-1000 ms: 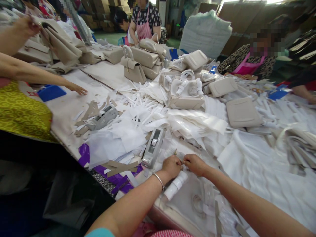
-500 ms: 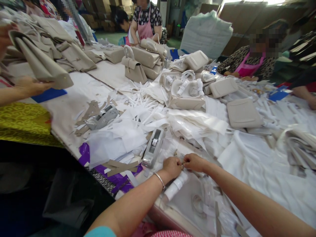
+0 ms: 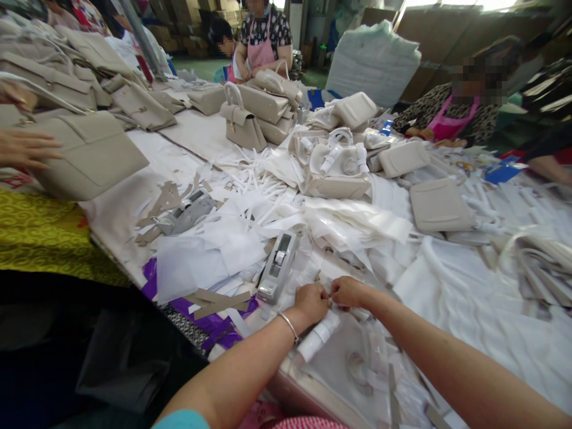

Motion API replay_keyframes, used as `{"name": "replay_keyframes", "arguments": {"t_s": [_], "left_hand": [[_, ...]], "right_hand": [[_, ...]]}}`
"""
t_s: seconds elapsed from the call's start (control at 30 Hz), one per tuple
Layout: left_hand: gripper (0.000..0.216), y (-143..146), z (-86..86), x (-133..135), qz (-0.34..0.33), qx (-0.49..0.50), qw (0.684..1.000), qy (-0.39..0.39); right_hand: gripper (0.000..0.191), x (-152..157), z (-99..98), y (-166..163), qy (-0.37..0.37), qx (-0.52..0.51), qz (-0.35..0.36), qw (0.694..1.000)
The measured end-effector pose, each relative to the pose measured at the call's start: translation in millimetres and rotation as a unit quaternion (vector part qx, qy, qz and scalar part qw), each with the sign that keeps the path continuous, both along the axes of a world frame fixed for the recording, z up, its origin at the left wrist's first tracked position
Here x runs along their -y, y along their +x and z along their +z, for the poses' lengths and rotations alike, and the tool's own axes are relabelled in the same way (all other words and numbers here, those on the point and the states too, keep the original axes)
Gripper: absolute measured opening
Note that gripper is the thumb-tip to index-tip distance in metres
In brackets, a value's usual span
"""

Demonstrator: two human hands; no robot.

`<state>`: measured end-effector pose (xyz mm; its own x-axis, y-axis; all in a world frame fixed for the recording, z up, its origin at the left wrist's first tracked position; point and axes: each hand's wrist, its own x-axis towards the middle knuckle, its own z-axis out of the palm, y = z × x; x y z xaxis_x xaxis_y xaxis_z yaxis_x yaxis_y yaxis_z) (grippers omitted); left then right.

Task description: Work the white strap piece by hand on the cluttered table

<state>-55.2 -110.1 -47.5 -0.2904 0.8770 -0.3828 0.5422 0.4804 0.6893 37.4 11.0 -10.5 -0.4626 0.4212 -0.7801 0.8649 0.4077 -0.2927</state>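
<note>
White wrapped roll (image 3: 318, 338) lies just below the two hands, one end tucked under the left hand (image 3: 311, 302), the rest angled toward the person. Left hand and right hand (image 3: 349, 292) meet knuckle to knuckle, fingertips pressed together on something small between them; what is pinched is too small to tell, though it looks like a scrap of clear film or tape. Grey tape dispenser (image 3: 277, 267) stands just beside the left hand, on its outer side; a second dispenser (image 3: 186, 213) lies well beyond it among beige offcuts. White paper strips (image 3: 250, 196) and foam sheets (image 3: 469, 298) spread past the fingertips. Beige handbags (image 3: 250, 116) stand far beyond the grip; a co-worker's hand (image 3: 27, 149) holds another bag (image 3: 92, 155) at far left. Judged from the pinch, the work goes best with both thumbs kept close, the pull short and even, and the roll pinned so it cannot turn.
</note>
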Motion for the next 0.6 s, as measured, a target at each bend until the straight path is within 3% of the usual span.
{"name": "replay_keyframes", "arguments": {"t_s": [0.3,0.5,0.6], "left_hand": [[0.024,-6.4,0.4,0.2,-0.023,0.02,0.999,0.022],[0.023,-8.8,-2.3,-2.2,-0.027,0.054,0.998,0.027],[0.021,-7.5,-1.7,-2.0,-0.017,0.053,0.997,0.046]], "right_hand": [[0.01,5.1,-6.9,8.3,0.017,-0.038,-0.065,0.997],[0.011,5.5,-3.6,7.1,0.024,-0.029,-0.041,0.998],[0.012,7.3,7.3,-0.1,0.042,-0.018,-0.009,0.999]]}}
